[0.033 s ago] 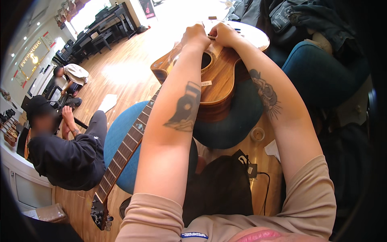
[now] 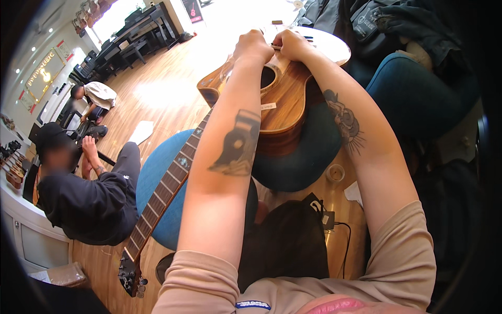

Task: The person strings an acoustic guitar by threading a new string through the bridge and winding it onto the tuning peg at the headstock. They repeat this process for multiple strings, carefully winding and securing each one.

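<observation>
A wooden acoustic guitar (image 2: 287, 109) lies face up across blue upholstered stools, its neck (image 2: 164, 188) running down to the left to a dark headstock (image 2: 129, 275). No strings can be made out on the fretboard. Both arms reach to the far part of the guitar top, beyond the sound hole (image 2: 267, 78). My left hand (image 2: 254, 45) is closed with its knuckles up. Beside it, my right hand (image 2: 292, 45) is closed in a pinch. A thin strip (image 2: 275, 47) shows between them near the bridge area; what the fingers hold is too small to tell.
Blue stools (image 2: 166, 152) stand under the guitar. A blue chair (image 2: 418, 99) with dark bags and clothes is at the right. A cup (image 2: 334, 173), a black bag (image 2: 285, 240) and a cabled adapter (image 2: 328, 220) lie nearer. Two people (image 2: 86, 193) sit or crouch at the left.
</observation>
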Tool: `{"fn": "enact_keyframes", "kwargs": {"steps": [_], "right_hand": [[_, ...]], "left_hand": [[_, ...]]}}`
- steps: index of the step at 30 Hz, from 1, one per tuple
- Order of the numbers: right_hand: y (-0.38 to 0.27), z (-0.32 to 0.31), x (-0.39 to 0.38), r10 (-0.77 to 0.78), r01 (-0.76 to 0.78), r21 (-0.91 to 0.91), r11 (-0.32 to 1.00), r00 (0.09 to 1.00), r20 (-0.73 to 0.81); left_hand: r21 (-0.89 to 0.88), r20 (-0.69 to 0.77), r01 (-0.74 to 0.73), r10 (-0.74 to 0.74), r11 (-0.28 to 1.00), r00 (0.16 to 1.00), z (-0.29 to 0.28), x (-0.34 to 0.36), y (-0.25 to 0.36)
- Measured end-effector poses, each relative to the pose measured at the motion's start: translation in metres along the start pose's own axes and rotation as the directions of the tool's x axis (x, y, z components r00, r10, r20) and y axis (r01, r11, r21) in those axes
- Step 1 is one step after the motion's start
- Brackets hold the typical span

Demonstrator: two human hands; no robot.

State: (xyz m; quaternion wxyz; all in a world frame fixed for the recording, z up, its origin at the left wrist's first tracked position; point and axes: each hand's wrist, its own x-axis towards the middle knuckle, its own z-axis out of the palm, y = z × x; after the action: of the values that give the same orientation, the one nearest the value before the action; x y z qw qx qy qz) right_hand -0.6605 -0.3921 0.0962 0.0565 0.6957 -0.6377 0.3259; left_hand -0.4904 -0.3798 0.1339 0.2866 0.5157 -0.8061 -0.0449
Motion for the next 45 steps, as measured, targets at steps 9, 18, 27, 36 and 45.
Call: {"fn": "enact_keyframes", "kwargs": {"steps": [9,18,27,36,45], "right_hand": [[-0.046,0.0,-0.038,-0.067,0.061,-0.031,0.998,0.965,-0.253],[-0.135,-0.004,-0.119,-0.486,0.496,0.122,0.86,0.868,-0.104],[-0.203,-0.001,-0.175,-0.61,0.608,0.224,0.761,0.789,-0.072],[-0.278,0.011,-0.217,-0.739,0.688,0.357,0.631,0.674,0.008],[-0.314,0.016,-0.232,-0.777,0.726,0.314,0.612,0.626,0.066]], "left_hand": [[-0.035,-0.201,-0.139,0.129,0.99,0.971,-0.031,-0.127,-0.028],[-0.054,-0.264,-0.186,0.165,0.981,0.95,-0.055,-0.227,-0.058],[0.063,-0.37,-0.095,0.112,0.993,0.922,-0.117,-0.344,-0.125],[0.057,-0.352,0.083,-0.058,0.995,0.934,-0.169,-0.424,-0.158],[0.1,-0.335,0.071,-0.033,0.992,0.941,-0.177,-0.44,-0.168]]}}
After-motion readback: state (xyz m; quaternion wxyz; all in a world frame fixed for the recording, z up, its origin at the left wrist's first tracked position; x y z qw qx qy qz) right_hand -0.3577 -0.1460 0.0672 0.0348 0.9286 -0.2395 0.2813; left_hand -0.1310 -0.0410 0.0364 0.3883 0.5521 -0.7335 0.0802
